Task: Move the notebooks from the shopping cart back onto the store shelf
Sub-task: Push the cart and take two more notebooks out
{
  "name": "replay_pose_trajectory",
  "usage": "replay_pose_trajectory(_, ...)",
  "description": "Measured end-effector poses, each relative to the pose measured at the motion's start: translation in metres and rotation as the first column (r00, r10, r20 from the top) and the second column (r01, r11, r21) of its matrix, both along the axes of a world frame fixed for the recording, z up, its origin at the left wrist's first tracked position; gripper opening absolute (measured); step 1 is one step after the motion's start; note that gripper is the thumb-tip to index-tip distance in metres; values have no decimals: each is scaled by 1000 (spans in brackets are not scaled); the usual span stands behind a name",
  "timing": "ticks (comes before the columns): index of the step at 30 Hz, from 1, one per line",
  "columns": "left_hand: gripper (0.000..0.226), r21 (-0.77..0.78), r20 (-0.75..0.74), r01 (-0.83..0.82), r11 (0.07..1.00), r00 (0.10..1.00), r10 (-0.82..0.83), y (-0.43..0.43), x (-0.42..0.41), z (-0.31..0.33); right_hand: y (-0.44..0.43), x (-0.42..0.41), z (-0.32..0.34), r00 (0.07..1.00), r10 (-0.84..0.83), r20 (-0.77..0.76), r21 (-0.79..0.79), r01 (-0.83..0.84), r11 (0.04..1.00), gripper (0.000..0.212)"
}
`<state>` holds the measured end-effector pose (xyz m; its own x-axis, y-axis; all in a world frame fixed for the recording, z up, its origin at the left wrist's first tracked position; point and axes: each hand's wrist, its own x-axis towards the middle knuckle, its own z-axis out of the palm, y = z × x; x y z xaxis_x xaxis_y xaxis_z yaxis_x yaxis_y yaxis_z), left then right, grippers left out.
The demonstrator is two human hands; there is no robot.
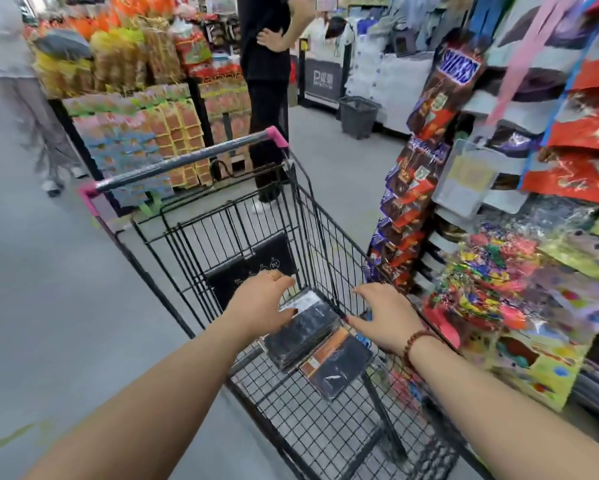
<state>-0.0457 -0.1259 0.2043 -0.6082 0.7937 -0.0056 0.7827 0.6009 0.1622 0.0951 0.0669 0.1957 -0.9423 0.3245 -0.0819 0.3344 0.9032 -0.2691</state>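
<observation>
**In the cart basket: notebooks between both hands**

I see the wrapped notebooks (301, 330) lying on the shopping cart (325, 438) mesh, long axis running roughly away from me. The left hand (261, 303) is nearer, fingers relaxed, thumb apparently touching their left edge. The right hand (384, 315) is spread wide just beside them, holding nothing. Legible: "SNICKERS" on a bag (459, 69) at right.

Left hand (260, 306) on notebooks (305, 332) in cart (187, 161); right hand (384, 317) beside.
</observation>
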Motion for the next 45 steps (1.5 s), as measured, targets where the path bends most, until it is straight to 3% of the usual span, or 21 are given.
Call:
replay_pose_trajectory(8,56,-45,98,206,977,975,-201,42,-77,-44,3,-43,-31,979,-196,50,-18,197,980,58)
replay_pose_trajectory(15,58,-10,205,412,911,892,-402,62,-141,-86,-21,-78,-73,899,-416,140,-102,431,897,55)
replay_pose_trajectory(27,56,-119,401,507,854,811,-426,75,-160,-193,-34,-82,-173,725,-629,279,-183,684,707,52)
replay_pose_trajectory(32,50,-63,424,478,876,808,-410,79,-154,-237,-34,-78,-236,580,-759,295,-315,809,496,50)
replay_pose_trajectory(39,46,48,413,508,860,774,-480,94,-155,-288,-38,-78,-319,255,-917,305,-359,923,137,59)
replay_pose_trajectory(45,52,22,451,499,867,769,-454,98,-156,-326,-38,-87,-362,148,-938,313,-395,919,13,84)
